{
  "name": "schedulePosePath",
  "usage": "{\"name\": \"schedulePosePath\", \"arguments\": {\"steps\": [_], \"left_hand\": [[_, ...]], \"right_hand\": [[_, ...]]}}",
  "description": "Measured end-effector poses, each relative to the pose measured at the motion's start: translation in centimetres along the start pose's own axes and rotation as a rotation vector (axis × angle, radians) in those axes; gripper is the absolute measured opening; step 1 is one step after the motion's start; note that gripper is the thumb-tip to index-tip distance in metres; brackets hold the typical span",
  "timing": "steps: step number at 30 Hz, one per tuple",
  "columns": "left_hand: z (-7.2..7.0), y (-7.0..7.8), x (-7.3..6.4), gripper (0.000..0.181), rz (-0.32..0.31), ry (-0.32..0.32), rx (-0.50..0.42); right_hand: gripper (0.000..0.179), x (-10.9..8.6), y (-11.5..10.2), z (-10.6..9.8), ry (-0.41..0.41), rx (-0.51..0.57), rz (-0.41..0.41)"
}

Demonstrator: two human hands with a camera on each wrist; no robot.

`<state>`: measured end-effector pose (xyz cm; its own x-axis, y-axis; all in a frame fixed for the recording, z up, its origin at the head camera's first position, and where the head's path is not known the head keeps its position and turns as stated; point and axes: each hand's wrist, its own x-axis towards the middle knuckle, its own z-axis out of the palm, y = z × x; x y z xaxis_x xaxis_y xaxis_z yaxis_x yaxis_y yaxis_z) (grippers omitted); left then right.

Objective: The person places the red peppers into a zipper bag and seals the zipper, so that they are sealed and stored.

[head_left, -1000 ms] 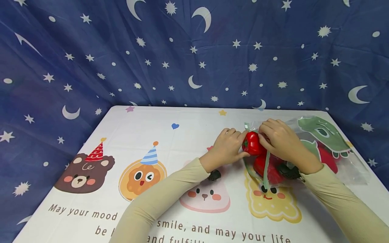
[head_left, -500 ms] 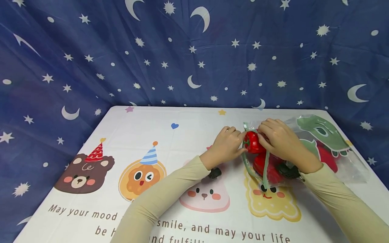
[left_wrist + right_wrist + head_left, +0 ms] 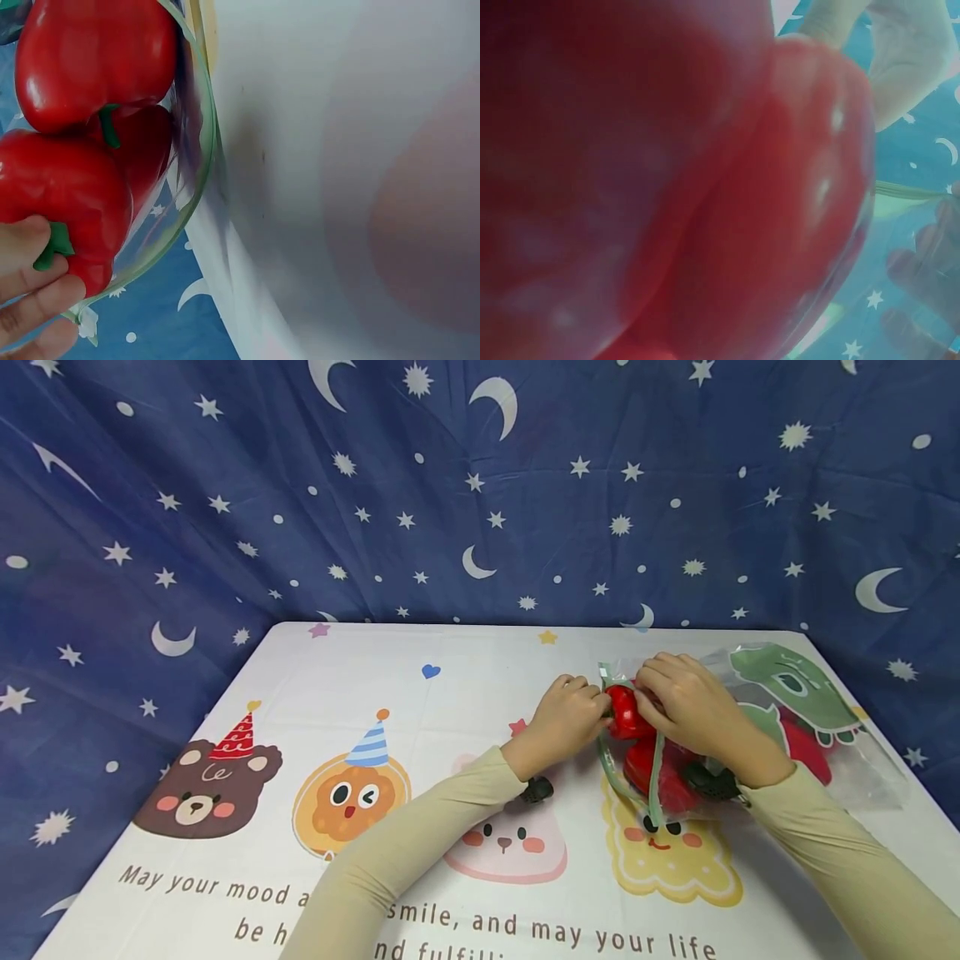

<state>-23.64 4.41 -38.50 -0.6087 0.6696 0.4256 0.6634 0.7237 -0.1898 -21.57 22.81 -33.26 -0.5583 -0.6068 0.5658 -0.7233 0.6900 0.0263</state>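
My left hand [image 3: 566,714] pinches the green stem [image 3: 58,241] of a glossy red bell pepper [image 3: 627,713], which lies at the mouth of a clear plastic bag [image 3: 873,777] with a green edge and green printing. Behind the bag's opening, my right hand [image 3: 690,702] grips the film with bent fingers, seen through the plastic in the right wrist view. More red peppers [image 3: 97,60] crowd against the pinched one inside the bag; another red pepper [image 3: 806,750] shows deeper in, under the printed part.
A white tablecloth [image 3: 465,652] with cartoon prints and lettering covers the table. A blue curtain [image 3: 420,485] with moons and stars hangs behind it. Dark wrist gear is worn at the left wrist [image 3: 537,790] and right wrist [image 3: 712,782].
My left fingers have moved from the pepper's side edges in to its stem, curling more, and the pepper has turned slightly. My right hand and the bag have stayed nearly in place.
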Motion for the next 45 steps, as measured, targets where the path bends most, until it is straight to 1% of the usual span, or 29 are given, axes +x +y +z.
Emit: {"name": "schedulePosePath", "arguments": {"steps": [4,10,13,15,17,19,22,25,27,29,31,35,38,41,45], "left_hand": [[0.0,0.1,0.0,0.019,0.019,-0.033,-0.026],[0.2,-0.1,0.0,0.038,0.037,-0.13,-0.036],[0.4,-0.4,0.0,0.044,0.038,-0.161,-0.045],[0.3,-0.7,-0.1,0.045,0.03,-0.169,-0.055],[0.2,-1.0,-0.2,0.043,0.02,-0.162,-0.061],[0.2,-1.4,-0.2,0.037,0.007,-0.141,-0.067],[0.4,-2.2,-0.2,0.026,-0.001,-0.084,-0.06],[0.9,-3.2,0.1,0.022,0.009,-0.021,-0.032],[1.2,-3.9,0.6,0.025,0.037,0.016,-0.008],[1.5,-4.5,1.1,0.027,0.087,0.037,0.008],[1.7,-5.0,1.8,0.028,0.155,0.041,0.014],[2.2,-5.6,2.9,0.025,0.313,0.043,0.041],[2.5,-5.9,3.5,0.02,0.402,0.075,0.072],[2.9,-6.0,3.7,0.019,0.444,0.106,0.092],[3.2,-6.2,3.5,0.019,0.441,0.104,0.078]], "right_hand": [[0.011,0.0,0.0,0.1,0.0,0.001,0.0],[0.008,-0.1,0.1,0.1,0.011,0.008,-0.009],[0.008,0.0,0.2,0.2,0.012,0.008,-0.01],[0.008,0.0,0.2,0.2,0.01,0.006,-0.008],[0.009,0.1,0.2,0.1,0.008,0.005,-0.006],[0.009,0.1,0.1,0.0,0.006,0.004,-0.002],[0.009,0.1,0.1,0.0,0.002,0.006,-0.002],[0.011,0.1,0.1,0.0,-0.003,0.006,-0.008],[0.011,0.1,0.0,0.1,-0.012,0.004,-0.017],[0.011,0.1,-0.1,0.2,-0.025,-0.003,-0.027],[0.012,0.1,-0.2,0.2,-0.044,-0.013,-0.033],[0.014,0.2,-0.5,0.3,-0.086,-0.041,-0.053],[0.014,0.3,-0.7,0.4,-0.123,-0.061,-0.076],[0.012,0.3,-0.9,0.5,-0.178,-0.073,-0.091],[0.012,0.2,-1.2,0.4,-0.274,-0.086,-0.099]]}}
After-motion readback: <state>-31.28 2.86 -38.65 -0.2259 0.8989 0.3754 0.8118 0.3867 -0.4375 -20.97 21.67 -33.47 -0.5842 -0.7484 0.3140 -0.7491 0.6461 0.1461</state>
